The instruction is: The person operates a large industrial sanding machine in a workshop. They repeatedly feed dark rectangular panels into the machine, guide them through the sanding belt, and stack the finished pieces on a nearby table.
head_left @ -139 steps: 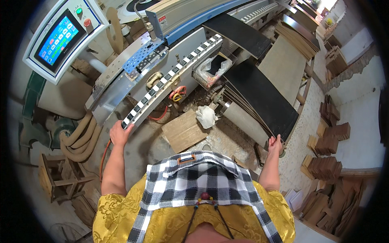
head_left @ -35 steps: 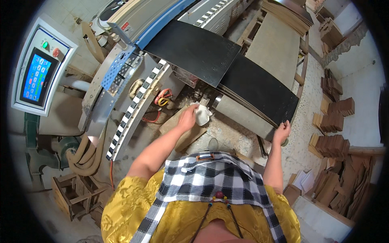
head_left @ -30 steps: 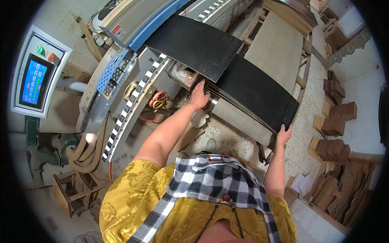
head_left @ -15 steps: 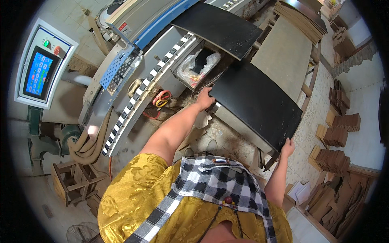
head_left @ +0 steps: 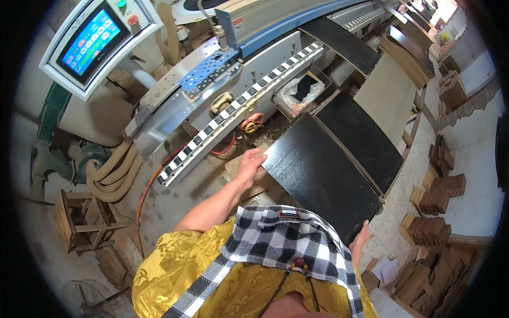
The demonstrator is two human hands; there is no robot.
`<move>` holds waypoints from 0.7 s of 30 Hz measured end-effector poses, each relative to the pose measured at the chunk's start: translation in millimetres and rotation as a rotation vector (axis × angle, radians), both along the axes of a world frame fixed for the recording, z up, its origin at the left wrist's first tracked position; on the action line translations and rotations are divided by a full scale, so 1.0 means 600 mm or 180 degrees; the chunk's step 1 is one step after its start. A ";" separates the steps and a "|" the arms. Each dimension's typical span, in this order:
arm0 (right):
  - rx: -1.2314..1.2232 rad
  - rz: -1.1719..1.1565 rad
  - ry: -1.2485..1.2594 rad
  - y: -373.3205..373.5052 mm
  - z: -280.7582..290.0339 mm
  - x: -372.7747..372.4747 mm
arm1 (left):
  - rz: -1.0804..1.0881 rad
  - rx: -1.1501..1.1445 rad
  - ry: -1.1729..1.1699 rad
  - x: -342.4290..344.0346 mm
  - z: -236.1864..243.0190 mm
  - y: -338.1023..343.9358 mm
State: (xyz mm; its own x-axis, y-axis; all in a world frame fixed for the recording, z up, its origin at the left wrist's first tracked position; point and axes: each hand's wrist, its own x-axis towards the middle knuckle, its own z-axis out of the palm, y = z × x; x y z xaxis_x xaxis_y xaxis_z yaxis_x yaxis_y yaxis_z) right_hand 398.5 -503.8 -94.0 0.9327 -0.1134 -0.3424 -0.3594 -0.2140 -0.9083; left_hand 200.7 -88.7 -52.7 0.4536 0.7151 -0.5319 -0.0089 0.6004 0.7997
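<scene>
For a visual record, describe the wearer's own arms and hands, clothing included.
The left hand and right hand are bare, with no gloves showing. The left forearm is uncovered below a loose, shiny yellow sleeve with a tonal pattern. A black-and-white checked apron covers the chest.

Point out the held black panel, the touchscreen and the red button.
Held black panel [head_left: 322,177], head view: middle of upper face.
Touchscreen [head_left: 92,43], head view: centre of display.
Red button [head_left: 133,20], head view: its cap.
</scene>
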 end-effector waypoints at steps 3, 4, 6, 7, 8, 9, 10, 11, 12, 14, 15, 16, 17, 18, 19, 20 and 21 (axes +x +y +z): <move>0.0376 0.0298 -0.0167 0.133 0.072 -0.036 | 0.0368 0.0088 -0.0329 -0.055 0.046 0.049; 0.0475 0.0474 -0.0038 0.129 0.025 -0.021 | 0.0473 0.0108 -0.0505 -0.063 0.065 0.055; 0.1037 0.0670 0.0060 0.218 0.050 -0.046 | 0.0506 0.0070 -0.0665 -0.088 0.067 0.066; 0.1038 0.0787 0.0222 0.259 0.069 -0.062 | 0.0576 0.0031 -0.0681 -0.099 0.058 0.070; 0.1079 0.0811 0.0280 0.291 0.065 -0.075 | 0.0637 -0.0028 -0.0703 -0.111 0.048 0.074; 0.1128 0.0872 0.0297 0.321 0.065 -0.090 | 0.0621 -0.0187 -0.0553 -0.120 0.039 0.083; 0.1069 0.1068 0.0060 0.342 0.054 -0.104 | 0.0656 -0.0277 -0.0539 -0.129 0.031 0.084; 0.1136 0.1119 0.0022 0.368 0.055 -0.124 | 0.0713 -0.0362 -0.0524 -0.136 0.027 0.084; 0.1199 0.1168 -0.0011 0.388 0.057 -0.145 | 0.0769 -0.0452 -0.0508 -0.141 0.026 0.082; 0.1357 0.1372 0.0066 0.417 0.047 -0.175 | 0.0717 -0.0374 -0.0624 -0.156 0.028 0.072; 0.1079 0.1805 0.0008 0.419 0.053 -0.188 | 0.0696 -0.0428 -0.0564 -0.168 0.028 0.068; 0.1261 0.1988 0.0341 0.423 0.056 -0.200 | 0.0671 -0.0482 -0.0505 -0.180 0.028 0.063; 0.1238 0.2221 0.0452 0.429 0.073 -0.214 | 0.0579 -0.0478 -0.0546 -0.194 0.028 0.058; 0.1213 0.2449 0.0560 0.434 0.087 -0.225 | 0.0580 -0.0502 -0.0588 -0.207 0.028 0.052; 0.1225 0.2755 0.0634 0.435 0.080 -0.223 | 0.0575 -0.0526 -0.0631 -0.220 0.030 0.045; 0.1255 0.2893 0.0697 0.438 0.085 -0.228 | 0.0561 -0.0556 -0.0671 -0.231 0.035 0.036; 0.1286 0.3026 0.0759 0.441 0.093 -0.235 | 0.0497 -0.0489 -0.0603 -0.243 0.038 0.028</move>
